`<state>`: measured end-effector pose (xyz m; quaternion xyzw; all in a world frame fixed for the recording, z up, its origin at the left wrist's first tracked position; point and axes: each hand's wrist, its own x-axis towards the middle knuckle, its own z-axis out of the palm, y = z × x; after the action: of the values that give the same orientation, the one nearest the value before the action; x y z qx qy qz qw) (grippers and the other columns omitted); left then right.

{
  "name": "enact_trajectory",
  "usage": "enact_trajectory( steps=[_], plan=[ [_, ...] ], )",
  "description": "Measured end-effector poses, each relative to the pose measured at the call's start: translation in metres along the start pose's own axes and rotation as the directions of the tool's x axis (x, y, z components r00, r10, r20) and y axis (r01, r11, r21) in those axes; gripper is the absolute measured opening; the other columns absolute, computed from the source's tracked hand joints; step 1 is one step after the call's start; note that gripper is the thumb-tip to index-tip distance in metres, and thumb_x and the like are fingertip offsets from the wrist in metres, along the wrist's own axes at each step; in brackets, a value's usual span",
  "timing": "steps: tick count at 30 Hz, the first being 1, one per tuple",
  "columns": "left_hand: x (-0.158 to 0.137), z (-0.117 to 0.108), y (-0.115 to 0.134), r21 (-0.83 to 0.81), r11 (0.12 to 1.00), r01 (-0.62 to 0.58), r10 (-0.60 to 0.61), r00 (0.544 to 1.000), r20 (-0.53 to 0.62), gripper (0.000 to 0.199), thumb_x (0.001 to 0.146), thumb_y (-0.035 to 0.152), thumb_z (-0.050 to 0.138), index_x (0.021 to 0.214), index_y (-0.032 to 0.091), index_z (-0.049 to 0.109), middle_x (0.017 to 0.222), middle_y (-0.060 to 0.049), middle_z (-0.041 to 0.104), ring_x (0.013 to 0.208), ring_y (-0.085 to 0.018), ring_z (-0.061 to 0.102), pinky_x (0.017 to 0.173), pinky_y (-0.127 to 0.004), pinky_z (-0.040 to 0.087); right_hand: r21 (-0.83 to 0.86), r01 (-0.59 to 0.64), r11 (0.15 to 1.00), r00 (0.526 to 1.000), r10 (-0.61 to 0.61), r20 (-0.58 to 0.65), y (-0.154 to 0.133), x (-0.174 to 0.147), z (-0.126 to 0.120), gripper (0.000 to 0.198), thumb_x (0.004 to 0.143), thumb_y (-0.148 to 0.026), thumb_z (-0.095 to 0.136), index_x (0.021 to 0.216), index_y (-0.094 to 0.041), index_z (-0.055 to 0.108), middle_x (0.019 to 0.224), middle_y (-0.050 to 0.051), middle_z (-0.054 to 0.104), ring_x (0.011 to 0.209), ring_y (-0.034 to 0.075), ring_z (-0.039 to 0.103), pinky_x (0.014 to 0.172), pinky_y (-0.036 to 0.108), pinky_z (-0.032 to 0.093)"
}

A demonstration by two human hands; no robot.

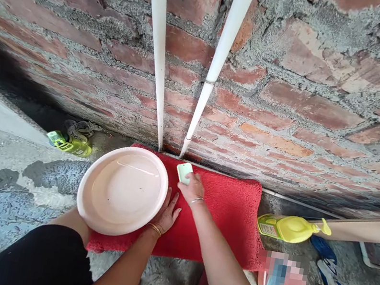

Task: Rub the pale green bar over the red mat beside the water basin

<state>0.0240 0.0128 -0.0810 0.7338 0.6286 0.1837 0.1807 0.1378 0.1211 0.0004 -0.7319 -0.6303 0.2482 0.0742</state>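
A thick red mat (223, 206) with a rough surface lies spread out in front of me. My right hand (192, 189) is closed around a pale green block shaped like a scrub brush (184, 171), over the mat's far part. Its underside is hidden. My left hand (166, 215) rests flat on the mat, fingers stretched and slightly apart, holding nothing. Right beside it, a wide pale pink basin (85, 188) with clear water in it stands on the left part of the mat.
A yellow-green pump bottle (294, 229) lies or leans at the right. Near the left wall is another yellow-green bottle (78, 147) beside a grey cloth (81, 129). Two white pipes (214, 66) run down the brick wall. A pink tub (263, 283) stands low right.
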Motion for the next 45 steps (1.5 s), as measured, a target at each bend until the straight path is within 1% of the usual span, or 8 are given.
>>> enact_trajectory(
  steps=[8,14,18,22,27,33,37,45],
  plan=[
    [0.001,-0.002,0.001,0.027,1.0,-0.016,0.016,1.0,-0.003,0.057,0.084,0.039,0.048,0.137,0.023,0.038,0.151,-0.008,0.018,0.137,-0.03,0.015,0.11,-0.05,0.02,-0.079,0.079,0.994,0.996,-0.076,0.041,0.039,0.023,-0.015,0.038,0.061,-0.037,0.068,0.096,-0.026,0.057,0.097,0.001,0.047,0.085,0.017,0.051,0.071,0.026,0.039],
    [0.002,-0.002,0.001,0.029,0.999,-0.017,0.017,1.0,-0.006,0.055,0.083,0.038,0.049,0.136,0.022,0.041,0.151,-0.01,0.018,0.137,-0.03,0.017,0.11,-0.05,0.02,-0.091,-0.256,0.962,0.964,0.248,-0.093,0.176,-0.001,-0.084,0.04,0.065,-0.039,0.064,0.101,-0.025,0.056,0.102,0.003,0.049,0.089,0.017,0.054,0.079,0.027,0.04],
    [0.002,-0.002,0.002,0.03,0.999,-0.014,0.014,1.0,-0.009,0.055,0.083,0.038,0.049,0.136,0.023,0.041,0.151,-0.009,0.018,0.136,-0.03,0.017,0.109,-0.05,0.021,-0.15,-0.552,0.82,0.834,0.538,-0.124,0.231,-0.025,-0.121,0.041,0.068,-0.045,0.059,0.102,-0.023,0.056,0.104,0.008,0.049,0.091,0.022,0.055,0.08,0.033,0.041],
    [0.001,-0.002,0.002,0.02,1.0,-0.018,0.018,1.0,-0.016,0.056,0.083,0.038,0.05,0.136,0.023,0.04,0.15,-0.009,0.018,0.136,-0.03,0.017,0.11,-0.05,0.021,-0.103,-0.514,0.852,0.855,0.497,-0.15,0.203,-0.024,-0.12,0.039,0.069,-0.048,0.058,0.098,-0.022,0.058,0.1,0.009,0.052,0.09,0.022,0.056,0.078,0.033,0.041],
    [0.0,-0.001,0.002,0.014,1.0,-0.002,0.002,1.0,-0.007,0.057,0.083,0.039,0.05,0.137,0.024,0.039,0.151,-0.007,0.018,0.137,-0.029,0.015,0.11,-0.051,0.021,-0.001,-0.165,0.986,0.986,0.165,-0.014,0.086,0.016,-0.075,0.037,0.065,-0.044,0.064,0.097,-0.026,0.059,0.1,0.003,0.052,0.088,0.017,0.054,0.075,0.026,0.04],
    [0.0,0.0,-0.001,0.002,1.0,0.0,0.0,1.0,-0.002,0.057,0.083,0.039,0.05,0.137,0.025,0.038,0.151,-0.007,0.018,0.137,-0.03,0.013,0.11,-0.051,0.019,-0.036,0.032,0.999,0.982,-0.024,0.185,-0.013,0.06,-0.032,0.044,0.064,-0.043,0.067,0.105,-0.027,0.058,0.101,0.003,0.049,0.089,0.018,0.054,0.077,0.027,0.039],
    [0.002,0.0,-0.002,0.046,0.999,-0.022,0.022,1.0,-0.002,0.057,0.083,0.039,0.05,0.136,0.022,0.04,0.151,-0.009,0.018,0.137,-0.03,0.014,0.109,-0.051,0.021,-0.061,0.043,0.997,0.981,-0.03,0.193,0.011,0.066,-0.035,0.045,0.064,-0.038,0.068,0.106,-0.027,0.058,0.1,0.003,0.048,0.088,0.017,0.053,0.078,0.026,0.039],
    [0.005,-0.004,0.001,0.058,0.996,-0.066,0.068,0.997,-0.031,0.054,0.083,0.038,0.05,0.133,0.018,0.045,0.149,-0.013,0.022,0.136,-0.031,0.016,0.108,-0.049,0.025,-0.039,-0.251,0.967,0.965,0.246,-0.092,0.187,0.022,-0.096,0.043,0.069,-0.036,0.064,0.11,-0.027,0.054,0.106,0.002,0.047,0.094,0.017,0.052,0.08,0.026,0.039]
  ],
)
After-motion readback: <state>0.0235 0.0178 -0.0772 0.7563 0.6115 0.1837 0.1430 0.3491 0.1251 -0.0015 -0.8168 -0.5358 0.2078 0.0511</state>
